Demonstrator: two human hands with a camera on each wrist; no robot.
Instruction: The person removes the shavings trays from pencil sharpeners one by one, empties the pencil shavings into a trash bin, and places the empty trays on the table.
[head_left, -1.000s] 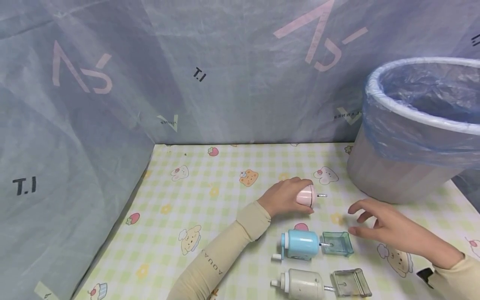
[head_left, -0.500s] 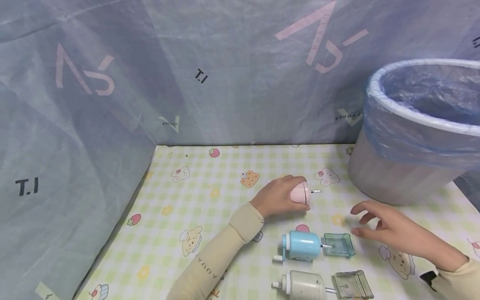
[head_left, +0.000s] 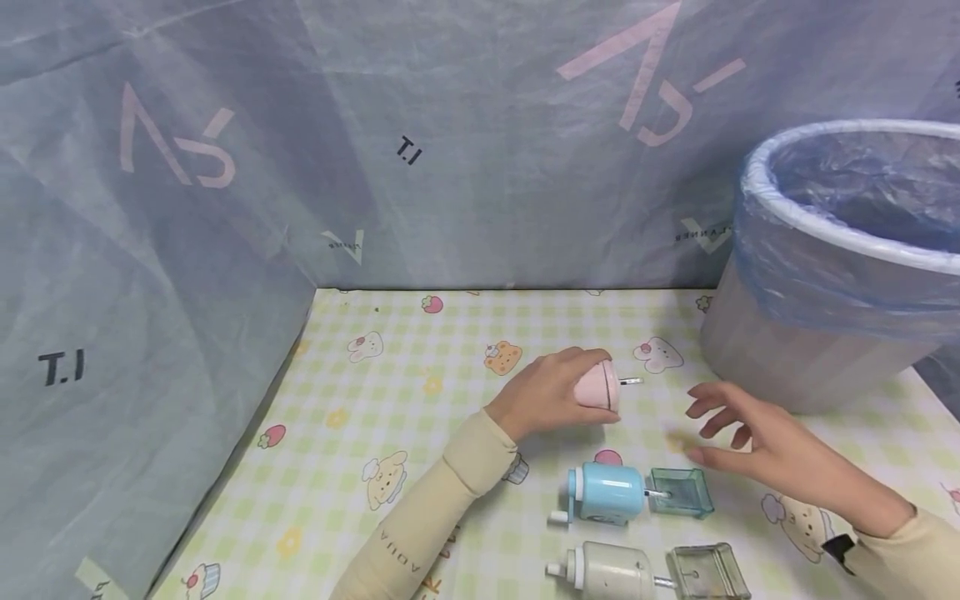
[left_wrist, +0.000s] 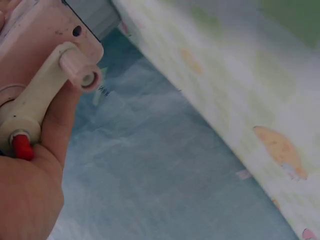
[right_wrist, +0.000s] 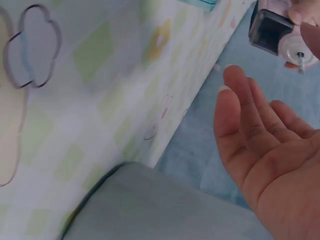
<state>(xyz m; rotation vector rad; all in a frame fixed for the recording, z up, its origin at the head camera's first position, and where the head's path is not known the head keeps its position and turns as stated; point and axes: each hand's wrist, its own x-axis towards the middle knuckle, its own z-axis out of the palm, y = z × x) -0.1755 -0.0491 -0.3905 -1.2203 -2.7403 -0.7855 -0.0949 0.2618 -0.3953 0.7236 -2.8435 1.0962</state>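
My left hand [head_left: 551, 392] grips a pink hand-crank pencil sharpener [head_left: 597, 387] at mid-table, its short silvery rod pointing right. In the left wrist view, the cream crank arm [left_wrist: 42, 85] with a pink knob and a red piece at its hub is close to the palm. The right wrist view shows a dark see-through drawer [right_wrist: 271, 31] beside the sharpener's white round fitting. My right hand [head_left: 780, 450] hovers to the right, fingers loosely bent, holding nothing. Nearer the front lie a blue sharpener [head_left: 611, 490] and a cream sharpener [head_left: 617, 571], both with rods protruding.
A green clear drawer [head_left: 681, 492] lies right of the blue sharpener, and a brownish clear drawer [head_left: 708, 571] right of the cream one. A large bag-lined bin [head_left: 810, 358] stands at the back right. Grey-blue cloth [head_left: 495, 200] hangs behind the checked tablecloth [head_left: 420, 333].
The left hand has drawn the pink sharpener a little to the left. The right hand has risen slightly and spread its fingers a bit more.
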